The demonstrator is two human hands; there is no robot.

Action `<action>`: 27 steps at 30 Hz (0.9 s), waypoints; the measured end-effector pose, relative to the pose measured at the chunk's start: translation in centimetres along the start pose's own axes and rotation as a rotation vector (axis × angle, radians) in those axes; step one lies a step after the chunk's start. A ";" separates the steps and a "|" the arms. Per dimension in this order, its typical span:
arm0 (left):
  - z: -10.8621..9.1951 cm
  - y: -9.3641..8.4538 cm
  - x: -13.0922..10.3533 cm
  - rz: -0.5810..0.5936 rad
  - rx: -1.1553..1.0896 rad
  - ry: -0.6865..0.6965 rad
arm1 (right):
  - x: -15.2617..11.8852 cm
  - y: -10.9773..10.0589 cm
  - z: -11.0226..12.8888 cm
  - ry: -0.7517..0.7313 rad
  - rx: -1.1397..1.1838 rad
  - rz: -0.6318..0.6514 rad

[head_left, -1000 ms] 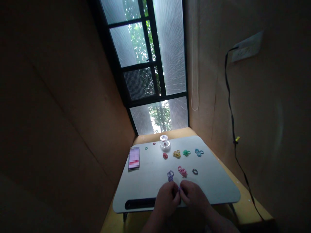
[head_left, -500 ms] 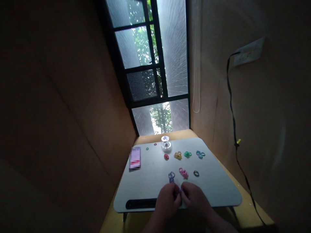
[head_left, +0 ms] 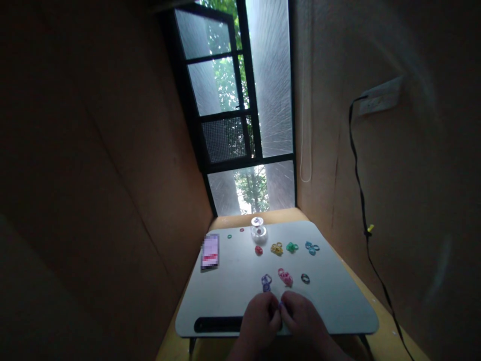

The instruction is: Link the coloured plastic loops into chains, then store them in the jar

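Note:
My left hand (head_left: 261, 315) and my right hand (head_left: 300, 312) meet fingertip to fingertip over the front edge of the white table (head_left: 218, 296). Both are closed in a pinch, and a bit of a purple elastic band (head_left: 280, 304) shows between them; most of it is hidden by the fingers. Just beyond my left hand lies a small pile of purple elastic bands (head_left: 266, 283). A pink pile (head_left: 285, 277) sits past my right hand, with a dark band (head_left: 305, 278) to its right.
Farther back lie red (head_left: 258, 249), yellow (head_left: 277, 248), green (head_left: 292, 247) and blue bands (head_left: 311, 247). A clear round container (head_left: 259, 233) stands behind them. A phone (head_left: 210, 251) rests at the left, a black slot (head_left: 218, 324) at the front. A black cord (head_left: 358, 180) hangs at right.
The whole view has shifted, so the table and hands appear slightly lower. My hands keep the same pinch together, with the purple bit still between the fingertips.

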State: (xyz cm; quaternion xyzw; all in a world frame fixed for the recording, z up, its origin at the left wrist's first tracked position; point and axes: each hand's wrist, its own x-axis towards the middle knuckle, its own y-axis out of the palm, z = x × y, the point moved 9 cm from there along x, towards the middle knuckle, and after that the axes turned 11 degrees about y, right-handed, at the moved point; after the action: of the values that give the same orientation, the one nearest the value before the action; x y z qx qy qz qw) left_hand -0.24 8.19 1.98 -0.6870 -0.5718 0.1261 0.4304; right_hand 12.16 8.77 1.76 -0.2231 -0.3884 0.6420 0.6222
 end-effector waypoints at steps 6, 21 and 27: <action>0.1 0.3 -0.2 -0.003 0.018 -0.004 | -0.2 0.1 -0.3 0.000 0.034 -0.034; 0.6 1.8 -0.7 0.090 0.103 0.081 | -0.5 0.2 -0.8 0.057 0.083 -0.083; -1.3 0.0 1.5 0.124 0.064 0.091 | 1.5 -1.3 0.4 0.054 0.037 -0.013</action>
State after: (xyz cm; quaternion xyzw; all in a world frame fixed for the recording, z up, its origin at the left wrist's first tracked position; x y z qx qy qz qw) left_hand 1.05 8.97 3.25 -0.7122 -0.5036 0.1392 0.4688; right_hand 12.48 10.00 3.31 -0.2262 -0.3612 0.6386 0.6408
